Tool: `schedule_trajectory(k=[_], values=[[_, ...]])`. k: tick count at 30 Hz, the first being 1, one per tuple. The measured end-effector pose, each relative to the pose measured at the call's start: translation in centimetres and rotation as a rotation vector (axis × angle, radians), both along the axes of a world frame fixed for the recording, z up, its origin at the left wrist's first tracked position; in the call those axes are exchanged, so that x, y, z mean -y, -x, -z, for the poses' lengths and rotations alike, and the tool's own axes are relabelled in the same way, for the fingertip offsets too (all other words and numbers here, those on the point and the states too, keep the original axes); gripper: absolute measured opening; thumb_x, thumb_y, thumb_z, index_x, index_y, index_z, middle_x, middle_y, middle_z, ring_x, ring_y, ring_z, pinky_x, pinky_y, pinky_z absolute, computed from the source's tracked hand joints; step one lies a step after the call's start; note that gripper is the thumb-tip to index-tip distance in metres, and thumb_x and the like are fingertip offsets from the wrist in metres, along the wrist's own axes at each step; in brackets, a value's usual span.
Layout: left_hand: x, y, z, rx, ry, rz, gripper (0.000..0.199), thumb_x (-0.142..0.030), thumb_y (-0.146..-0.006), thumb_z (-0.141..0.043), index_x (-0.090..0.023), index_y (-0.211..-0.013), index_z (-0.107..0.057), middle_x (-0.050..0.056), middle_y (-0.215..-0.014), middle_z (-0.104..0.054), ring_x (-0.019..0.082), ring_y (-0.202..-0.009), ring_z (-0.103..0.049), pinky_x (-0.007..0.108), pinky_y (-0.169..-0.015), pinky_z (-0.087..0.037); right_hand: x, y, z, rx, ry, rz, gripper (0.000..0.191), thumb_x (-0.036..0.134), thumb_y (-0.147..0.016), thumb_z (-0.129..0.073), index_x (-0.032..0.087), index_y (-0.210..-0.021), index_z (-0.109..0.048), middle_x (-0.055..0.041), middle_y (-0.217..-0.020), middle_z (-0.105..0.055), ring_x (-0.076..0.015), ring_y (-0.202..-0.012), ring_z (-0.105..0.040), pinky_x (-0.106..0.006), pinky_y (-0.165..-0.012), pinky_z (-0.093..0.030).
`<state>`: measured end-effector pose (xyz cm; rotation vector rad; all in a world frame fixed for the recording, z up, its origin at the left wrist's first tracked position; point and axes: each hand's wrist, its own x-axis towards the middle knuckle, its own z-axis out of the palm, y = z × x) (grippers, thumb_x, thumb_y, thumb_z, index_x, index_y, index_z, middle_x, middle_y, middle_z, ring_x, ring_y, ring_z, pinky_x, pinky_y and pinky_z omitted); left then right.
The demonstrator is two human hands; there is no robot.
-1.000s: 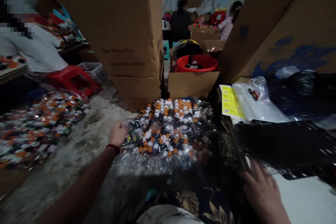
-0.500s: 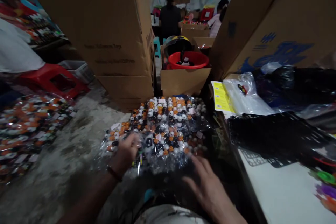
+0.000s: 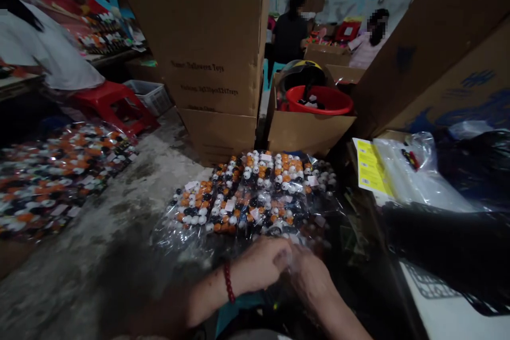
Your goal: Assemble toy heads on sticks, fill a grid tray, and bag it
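Observation:
My left hand (image 3: 261, 263), with a red bead bracelet (image 3: 228, 282) at its wrist, meets my right hand (image 3: 308, 271) low in the middle of the view. The fingers of both are curled in and blurred; whatever they pinch is hidden. Just beyond them lie clear plastic bags (image 3: 235, 215) of small orange, white and black toy heads, in two rows on the floor. Several bags bear a small pale label (image 3: 255, 215). Crumpled clear film (image 3: 179, 239) sticks out from the near left bag.
A tall cardboard carton (image 3: 215, 127) and an open box with a red basin (image 3: 292, 103) stand behind the bags. At right, a white table (image 3: 442, 303) carries black plastic grids (image 3: 430, 244). More bagged toys (image 3: 59, 180) cover the floor at left, near a red stool (image 3: 107, 101).
My left hand has moved right, off the bags, and come together with my right hand. The right fingers, spread before, are now curled. The view has swung left.

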<state>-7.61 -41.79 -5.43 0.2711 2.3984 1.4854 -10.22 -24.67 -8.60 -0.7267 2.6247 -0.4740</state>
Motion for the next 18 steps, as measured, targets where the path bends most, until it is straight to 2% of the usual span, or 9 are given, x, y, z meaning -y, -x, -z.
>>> schedule_trajectory(k=[2,3,4,5,6,7,8,12,18], values=[[2.0,1.8,0.1,0.177,-0.187,0.247,0.043,-0.031,-0.073,-0.075,-0.027,-0.115,-0.066,0.001,-0.089,-0.071,0.017,-0.075,-0.062,0.027,-0.069,-0.046,-1.1,0.0,0.4,-0.016,-0.007,0.012,0.040,0.013,-0.085,-0.051,0.018,-0.120,-0.068,-0.0135,-0.116,-0.070,-0.0265,-0.102,-0.069,-0.034,-0.090,-0.054],[3.2,3.1,0.4,0.284,-0.275,0.318,0.059,-0.035,-0.068,-0.079,-0.026,-0.123,-0.063,0.001,-0.089,-0.071,0.017,-0.073,-0.063,0.027,-0.067,-0.047,-1.7,0.0,0.7,-0.024,0.016,0.019,0.042,0.013,-0.084,-0.051,0.019,-0.123,-0.067,-0.0124,-0.116,-0.071,-0.0253,-0.102,-0.069,-0.032,-0.089,-0.055],[4.5,4.7,1.0,0.371,-0.333,0.305,0.063,-0.040,-0.066,-0.080,-0.024,-0.125,-0.062,0.002,-0.086,-0.071,0.017,-0.070,-0.064,0.027,-0.065,-0.048,-2.2,-0.1,0.9,-0.029,0.047,0.033,0.045,0.013,-0.084,-0.051,0.021,-0.126,-0.065,-0.0111,-0.116,-0.071,-0.0239,-0.103,-0.069,-0.031,-0.089,-0.055],[5.8,6.7,1.8,0.400,-0.343,0.182,0.057,-0.047,-0.070,-0.076,-0.021,-0.119,-0.065,0.004,-0.082,-0.071,0.018,-0.068,-0.064,0.028,-0.065,-0.049,-2.7,-0.2,1.2,-0.031,0.077,0.056,0.047,0.013,-0.085,-0.050,0.023,-0.128,-0.064,-0.0099,-0.117,-0.071,-0.0226,-0.103,-0.069,-0.029,-0.089,-0.055],[7.0,8.8,2.9,0.371,-0.303,-0.040,0.051,-0.053,-0.073,-0.071,-0.017,-0.109,-0.069,0.006,-0.080,-0.071,0.018,-0.068,-0.065,0.029,-0.065,-0.050,-3.1,-0.4,1.4,-0.028,0.101,0.077,0.048,0.013,-0.086,-0.049,0.024,-0.130,-0.063,-0.0088,-0.118,-0.070,-0.0217,-0.103,-0.069,-0.029,-0.089,-0.055],[8.2,11.0,4.0,0.279,-0.226,-0.357,0.049,-0.059,-0.074,-0.068,-0.015,-0.096,-0.071,0.007,-0.079,-0.071,0.019,-0.070,-0.065,0.028,-0.066,-0.050,-3.4,-0.6,1.6,-0.018,0.118,0.094,0.048,0.014,-0.086,-0.048,0.025,-0.130,-0.063,-0.0082,-0.119,-0.070,-0.0214,-0.103,-0.069,-0.029,-0.089,-0.055],[9.2,13.2,5.2,0.224,-0.177,-0.494,0.049,-0.060,-0.078,-0.063,-0.015,-0.096,-0.069,0.008,-0.086,-0.071,0.020,-0.080,-0.066,0.028,-0.071,-0.050,-3.6,-0.8,1.7,-0.006,0.131,0.107,0.047,0.016,-0.086,-0.048,0.026,-0.130,-0.063,-0.0077,-0.120,-0.070,-0.0216,-0.103,-0.069,-0.030,-0.089,-0.056],[12.2,20.3,9.5,0.134,-0.046,-0.712,0.047,-0.055,-0.089,-0.054,-0.012,-0.103,-0.065,0.011,-0.101,-0.069,0.023,-0.103,-0.061,0.034,-0.088,-0.048,-4.1,-1.9,1.9,0.021,0.171,0.168,0.049,0.021,-0.085,-0.052,0.028,-0.132,-0.061,-0.0057,-0.117,-0.071,-0.0255,-0.107,-0.067,-0.035,-0.091,-0.056],[13.7,24.8,13.7,0.069,0.087,-0.776,0.037,-0.046,-0.093,-0.056,-0.013,-0.111,-0.062,0.008,-0.109,-0.065,0.021,-0.097,-0.064,0.042,-0.088,-0.053,-4.9,-2.7,0.8,0.022,0.155,0.192,0.053,0.029,-0.083,-0.056,0.033,-0.135,-0.058,-0.0053,-0.113,-0.072,-0.0281,-0.099,-0.068,-0.034,-0.087,-0.057]])
